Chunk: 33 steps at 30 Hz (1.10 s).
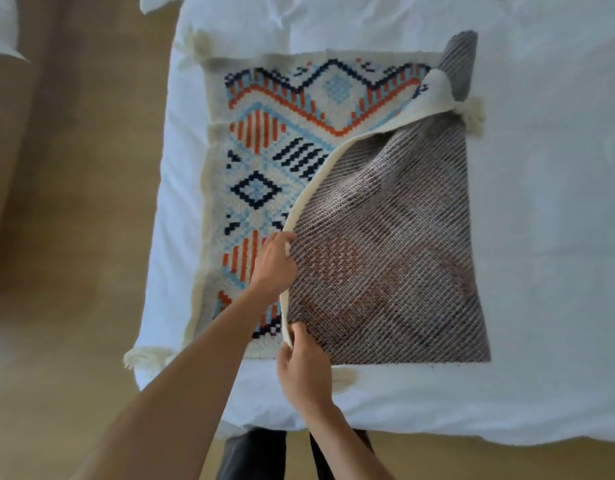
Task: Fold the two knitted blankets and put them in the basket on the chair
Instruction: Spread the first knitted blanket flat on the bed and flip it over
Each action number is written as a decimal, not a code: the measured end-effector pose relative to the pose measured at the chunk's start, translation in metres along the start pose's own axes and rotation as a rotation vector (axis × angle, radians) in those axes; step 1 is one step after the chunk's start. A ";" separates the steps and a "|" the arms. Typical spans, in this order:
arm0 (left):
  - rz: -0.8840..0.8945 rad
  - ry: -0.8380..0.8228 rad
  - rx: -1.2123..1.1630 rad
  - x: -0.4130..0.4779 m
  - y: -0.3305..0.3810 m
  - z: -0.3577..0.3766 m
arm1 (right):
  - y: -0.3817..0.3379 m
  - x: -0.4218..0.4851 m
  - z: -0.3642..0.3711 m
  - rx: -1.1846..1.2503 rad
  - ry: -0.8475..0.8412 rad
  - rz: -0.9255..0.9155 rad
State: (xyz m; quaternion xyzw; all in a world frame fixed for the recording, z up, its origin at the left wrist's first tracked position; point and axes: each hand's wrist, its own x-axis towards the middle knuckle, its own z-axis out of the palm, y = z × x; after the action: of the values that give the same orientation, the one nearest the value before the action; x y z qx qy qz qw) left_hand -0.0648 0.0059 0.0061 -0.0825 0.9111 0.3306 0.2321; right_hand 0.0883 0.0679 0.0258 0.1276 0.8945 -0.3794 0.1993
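A knitted blanket (264, 140) with a cream ground and orange, navy and light-blue diamond patterns lies spread on the white bed (541, 202). Its right part is turned over leftward, showing the greyish-brown reverse side (385, 244). A cream border runs along the lifted diagonal edge. My left hand (273, 263) grips that edge near the middle of the blanket. My right hand (304, 367) pinches the same edge lower down, near the bed's front. Cream tassels (474, 114) hang at the corners. A second blanket and the basket are not in view.
The bed fills the middle and right of the view, its front edge (437, 434) close to my legs. Tan floor (74, 237) lies to the left and in front. A white sheet or pillow corner (1, 32) shows at the top left.
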 end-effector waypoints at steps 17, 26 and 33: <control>0.070 -0.131 -0.003 0.040 -0.133 -0.097 | -0.114 0.022 0.141 0.015 -0.002 0.135; -0.055 -0.236 -0.041 -0.015 -0.182 -0.077 | -0.093 0.019 0.140 0.132 -0.187 0.221; -0.287 -0.440 0.132 -0.080 -0.223 -0.052 | -0.063 0.026 0.106 0.011 -0.067 0.161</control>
State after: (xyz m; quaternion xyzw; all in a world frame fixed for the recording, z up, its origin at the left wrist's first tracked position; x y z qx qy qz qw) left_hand 0.0538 -0.1988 -0.0464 -0.1216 0.8372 0.2443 0.4739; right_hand 0.0691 -0.0506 -0.0132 0.1872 0.8721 -0.3710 0.2582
